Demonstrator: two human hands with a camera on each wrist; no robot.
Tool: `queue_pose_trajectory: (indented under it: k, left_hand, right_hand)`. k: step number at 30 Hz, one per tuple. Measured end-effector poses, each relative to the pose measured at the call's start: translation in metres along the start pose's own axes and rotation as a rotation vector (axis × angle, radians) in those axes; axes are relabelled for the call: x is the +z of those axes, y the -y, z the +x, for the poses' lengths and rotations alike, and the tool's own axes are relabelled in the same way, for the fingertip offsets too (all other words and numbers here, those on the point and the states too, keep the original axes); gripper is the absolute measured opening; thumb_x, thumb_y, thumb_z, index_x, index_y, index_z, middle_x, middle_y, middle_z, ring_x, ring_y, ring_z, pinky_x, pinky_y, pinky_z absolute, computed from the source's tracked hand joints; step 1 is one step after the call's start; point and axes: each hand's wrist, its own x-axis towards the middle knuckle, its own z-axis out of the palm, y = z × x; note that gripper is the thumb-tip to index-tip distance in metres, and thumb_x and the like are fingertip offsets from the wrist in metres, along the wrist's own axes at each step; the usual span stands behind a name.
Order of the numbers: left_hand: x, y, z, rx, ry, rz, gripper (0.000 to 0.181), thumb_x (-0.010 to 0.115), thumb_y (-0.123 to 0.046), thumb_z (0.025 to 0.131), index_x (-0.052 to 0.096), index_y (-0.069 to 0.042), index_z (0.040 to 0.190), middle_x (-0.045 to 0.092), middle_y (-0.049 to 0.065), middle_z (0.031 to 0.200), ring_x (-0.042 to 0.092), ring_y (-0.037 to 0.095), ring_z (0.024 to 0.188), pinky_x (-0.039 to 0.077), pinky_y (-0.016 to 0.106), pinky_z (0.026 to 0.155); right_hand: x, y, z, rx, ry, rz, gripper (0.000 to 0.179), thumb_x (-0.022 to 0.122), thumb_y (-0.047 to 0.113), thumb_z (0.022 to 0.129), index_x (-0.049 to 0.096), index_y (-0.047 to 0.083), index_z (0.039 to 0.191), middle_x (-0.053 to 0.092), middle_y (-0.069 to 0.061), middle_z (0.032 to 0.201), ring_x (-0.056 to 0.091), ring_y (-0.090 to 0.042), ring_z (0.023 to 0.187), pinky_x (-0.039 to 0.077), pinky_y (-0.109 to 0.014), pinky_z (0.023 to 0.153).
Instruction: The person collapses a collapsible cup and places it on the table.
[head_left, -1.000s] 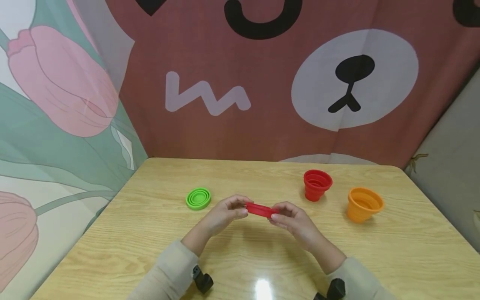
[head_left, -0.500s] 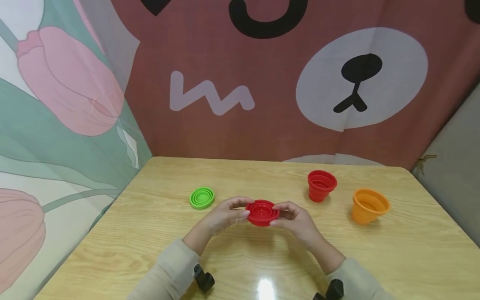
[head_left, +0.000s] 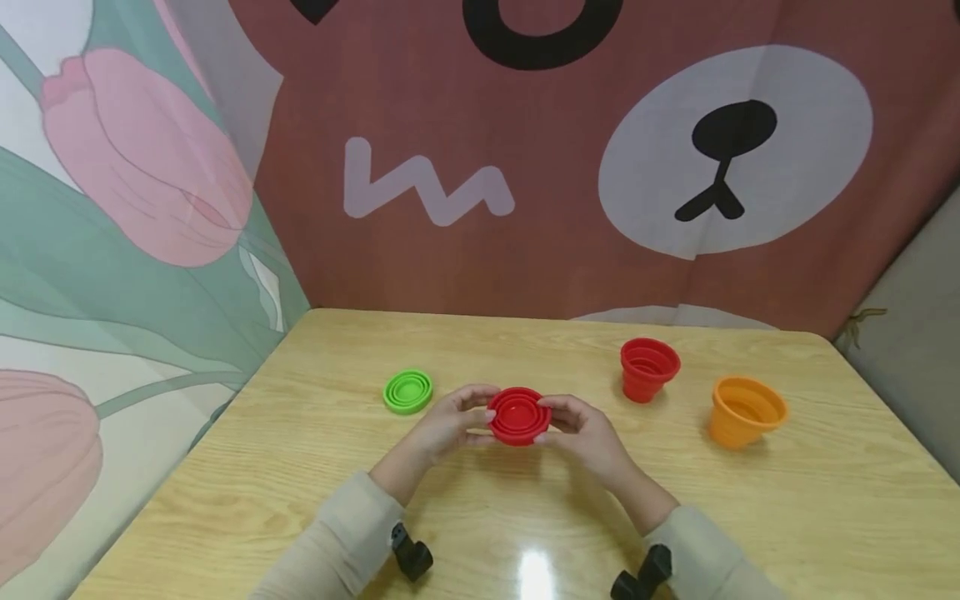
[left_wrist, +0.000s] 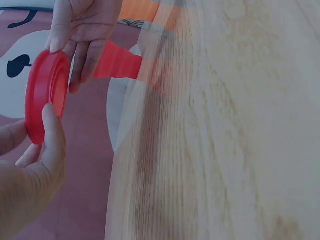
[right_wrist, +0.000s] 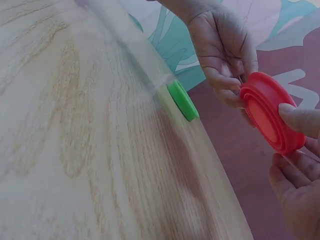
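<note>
Red disc (head_left: 519,417): being held above the table (head_left: 832,517), lower centre of the frame.
Left hand (head_left: 450,427) and right hand (head_left: 591,435) are pinching its opposite edges, partly covering it. A green disc (head_left: 408,392) is lying left of centre; a red cup (head_left: 643,385) and an orange cup (head_left: 733,427) are standing upright at lower right; a curtain (head_left: 450,271) is hanging behind.

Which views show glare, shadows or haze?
Head: a glare patch on the tabletop at bottom centre, soft shadows, the held red cup fairly clear; left wrist: dimmer and washed out, a red tint on the tabletop beside the other red cup; right wrist: muted, a dark band on the tabletop near the green cup.
</note>
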Motion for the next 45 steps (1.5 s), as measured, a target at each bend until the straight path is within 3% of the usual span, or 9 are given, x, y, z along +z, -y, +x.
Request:
queue_pose_trajectory:
  k: [5,12,21,34,39,45]
  left_hand:
    - [0.006,0.004,0.006,0.015,-0.029,-0.02,0.04,0.048,0.004,0.083,0.038,0.005,0.122,0.042,0.016,0.113,0.054,0.017,0.082,0.041,0.048,0.079]
    - [0.005,0.001,0.008,0.027,-0.115,-0.026,0.039,0.046,0.006,0.083,0.038,0.005,0.121,0.042,0.017,0.114,0.055,0.018,0.08,0.041,0.049,0.079]
    - [-0.004,0.002,0.01,0.024,-0.159,-0.03,0.038,0.045,0.006,0.084,0.038,0.005,0.121,0.043,0.017,0.112,0.055,0.017,0.078,0.042,0.048,0.079]
    - [-0.013,0.003,0.013,-0.003,-0.236,-0.028,0.038,0.046,0.008,0.082,0.041,0.004,0.12,0.044,0.017,0.112,0.055,0.018,0.075,0.047,0.042,0.073]
    - [-0.017,0.007,0.017,-0.002,-0.266,-0.031,0.038,0.045,0.009,0.082,0.041,0.004,0.119,0.044,0.017,0.109,0.054,0.018,0.074,0.048,0.039,0.07]
    - [-0.026,0.01,0.022,0.0,-0.313,-0.036,0.037,0.043,0.01,0.082,0.04,0.005,0.118,0.043,0.017,0.108,0.053,0.017,0.074,0.048,0.04,0.072]
  right_hand:
    - [-0.004,-0.002,-0.001,0.002,-0.052,-0.064,0.044,0.067,0.003,0.072,0.051,-0.001,0.113,0.054,-0.016,0.11,0.051,-0.028,0.101,0.042,-0.036,0.085]
    - [-0.009,-0.003,0.004,-0.001,-0.068,-0.014,0.04,0.061,-0.001,0.077,0.048,-0.006,0.114,0.054,-0.021,0.108,0.05,-0.031,0.1,0.045,-0.025,0.078]
    - [-0.021,-0.009,0.003,-0.03,-0.118,-0.042,0.036,0.061,0.0,0.077,0.05,-0.006,0.11,0.051,-0.026,0.109,0.052,-0.03,0.097,0.045,-0.023,0.076]
    - [-0.046,-0.007,-0.005,0.012,-0.196,-0.176,0.039,0.06,0.009,0.08,0.047,-0.003,0.115,0.051,-0.018,0.112,0.049,-0.028,0.1,0.044,-0.024,0.079]
    - [-0.057,-0.007,-0.01,0.047,-0.258,-0.226,0.039,0.059,0.011,0.082,0.046,-0.002,0.116,0.05,-0.018,0.113,0.048,-0.026,0.101,0.043,-0.025,0.081]
    - [-0.068,-0.007,-0.014,0.044,-0.369,-0.236,0.036,0.058,0.009,0.082,0.046,-0.004,0.114,0.049,-0.021,0.113,0.047,-0.028,0.101,0.04,-0.011,0.074]
